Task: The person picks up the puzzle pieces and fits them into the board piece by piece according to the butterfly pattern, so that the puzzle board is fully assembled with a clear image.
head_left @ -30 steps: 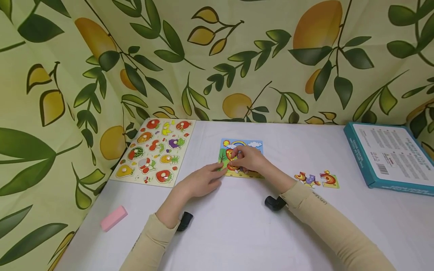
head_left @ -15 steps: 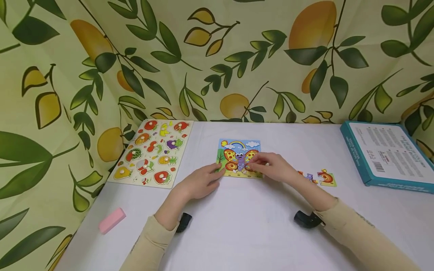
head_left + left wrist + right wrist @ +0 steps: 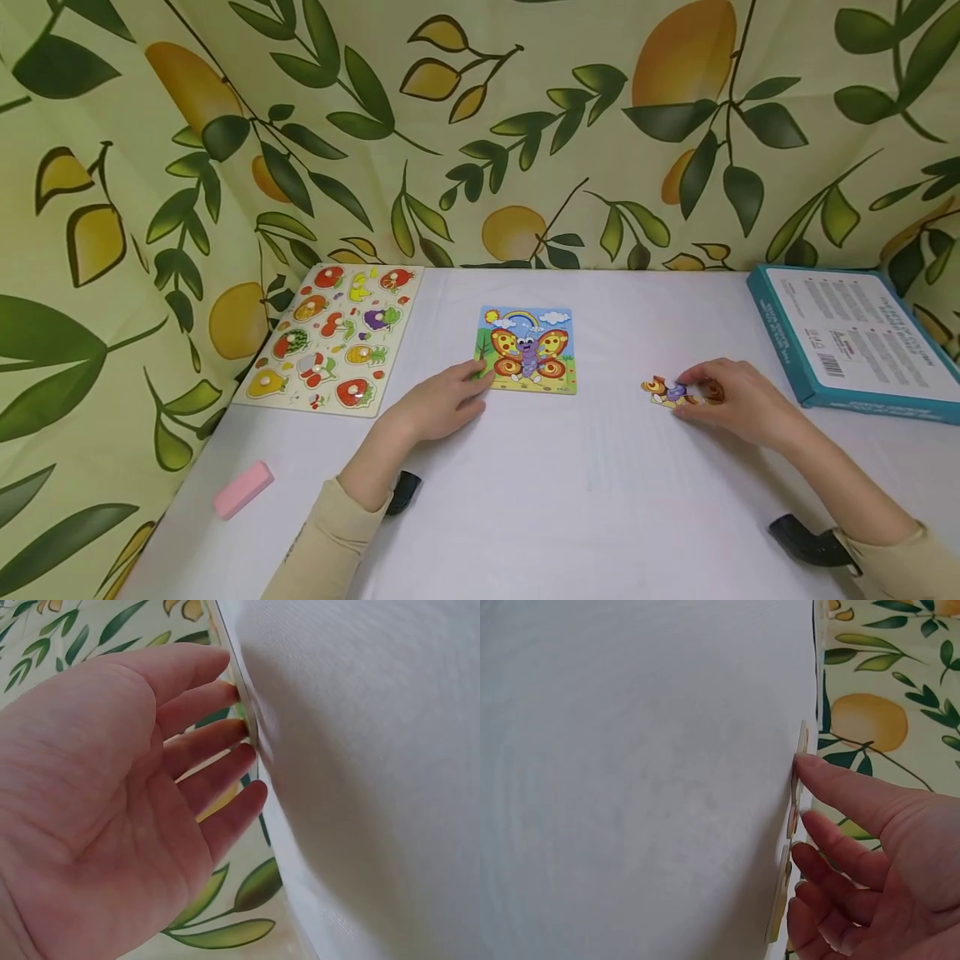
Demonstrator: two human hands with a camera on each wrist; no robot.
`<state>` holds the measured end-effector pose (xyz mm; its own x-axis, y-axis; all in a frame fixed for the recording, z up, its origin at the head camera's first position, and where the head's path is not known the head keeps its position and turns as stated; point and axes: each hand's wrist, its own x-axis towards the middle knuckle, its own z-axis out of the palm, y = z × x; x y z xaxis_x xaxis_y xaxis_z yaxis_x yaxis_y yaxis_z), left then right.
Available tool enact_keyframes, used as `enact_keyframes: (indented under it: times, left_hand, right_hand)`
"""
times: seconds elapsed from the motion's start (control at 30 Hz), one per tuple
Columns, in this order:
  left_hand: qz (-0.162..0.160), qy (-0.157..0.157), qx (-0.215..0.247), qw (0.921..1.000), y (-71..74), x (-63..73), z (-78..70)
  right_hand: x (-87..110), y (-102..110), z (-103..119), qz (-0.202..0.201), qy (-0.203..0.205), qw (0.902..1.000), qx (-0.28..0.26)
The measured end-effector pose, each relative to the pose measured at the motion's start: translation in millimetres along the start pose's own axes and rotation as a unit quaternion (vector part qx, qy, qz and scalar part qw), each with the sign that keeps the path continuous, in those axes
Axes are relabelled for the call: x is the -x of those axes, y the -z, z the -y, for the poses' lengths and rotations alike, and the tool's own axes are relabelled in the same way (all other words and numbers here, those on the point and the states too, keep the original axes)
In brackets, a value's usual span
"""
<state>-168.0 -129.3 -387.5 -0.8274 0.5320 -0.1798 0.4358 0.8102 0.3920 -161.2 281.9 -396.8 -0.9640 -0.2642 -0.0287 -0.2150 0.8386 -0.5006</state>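
Note:
A butterfly jigsaw puzzle (image 3: 528,327) lies flat on the white table in the head view. My left hand (image 3: 441,402) rests at its lower left corner, fingers extended and fingertips at the edge; the left wrist view shows the palm and loosely bent fingers. Farther right, my right hand (image 3: 750,404) pinches a loose puzzle piece (image 3: 658,388) with orange and purple print between thumb and forefinger. Another puzzle piece (image 3: 715,390) lies beside it, partly hidden under that hand. Edge-on, the pinched puzzle piece (image 3: 804,739) shows at the thumb in the right wrist view.
A fruit peg puzzle board (image 3: 382,367) lies at the left back. A teal and white box (image 3: 855,333) stands at the right. Nearer the front left is a pink block (image 3: 243,490). Fabric printed with fruit and leaves (image 3: 517,233) hangs behind and left of the table.
My right hand has left the butterfly puzzle and moved right to the loose pieces, where it now pinches one. The butterfly picture is uncovered. The left hand stays at the puzzle's corner.

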Motion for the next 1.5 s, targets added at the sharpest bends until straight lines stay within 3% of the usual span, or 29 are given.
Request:
enact_keyframes:
  times: [0.37,0.6,0.8,0.97,1.07,1.33,1.5]
  left_hand:
    - [-0.012,-0.028,-0.001,0.9995,0.0,-2.1,-0.8]
    - [0.006,-0.016,0.018,0.9997,-0.5,-3.6,-0.5]
    - [-0.013,-0.021,-0.014,0.9996,-0.2,-8.8,-6.5]
    - [-0.034,-0.024,-0.06,0.9974,1.1,-15.0,-14.7]
    - [-0.035,-0.017,-0.07,0.9968,0.6,-17.1,-15.5]
    - [-0.052,-0.037,-0.058,0.9963,-1.1,-17.5,-11.0]
    - [-0.051,-0.04,-0.049,0.9967,-0.6,-17.8,-9.8]
  right_hand:
    - [-4.6,-1,1,0.009,-0.014,0.9998,-0.012]
    - [-22.1,-8,27,0.015,-0.012,0.9974,-0.07]
    - [-51.0,-27,59,0.06,-0.012,0.9823,-0.177]
    - [-74.5,-48,86,0.093,-0.006,0.9683,-0.232]
    - [-85.9,-59,100,0.091,-0.002,0.9636,-0.251]
    - [-103.2,-75,117,0.069,-0.009,0.962,-0.264]
    - [-106.9,-78,121,0.063,-0.015,0.9687,-0.24]
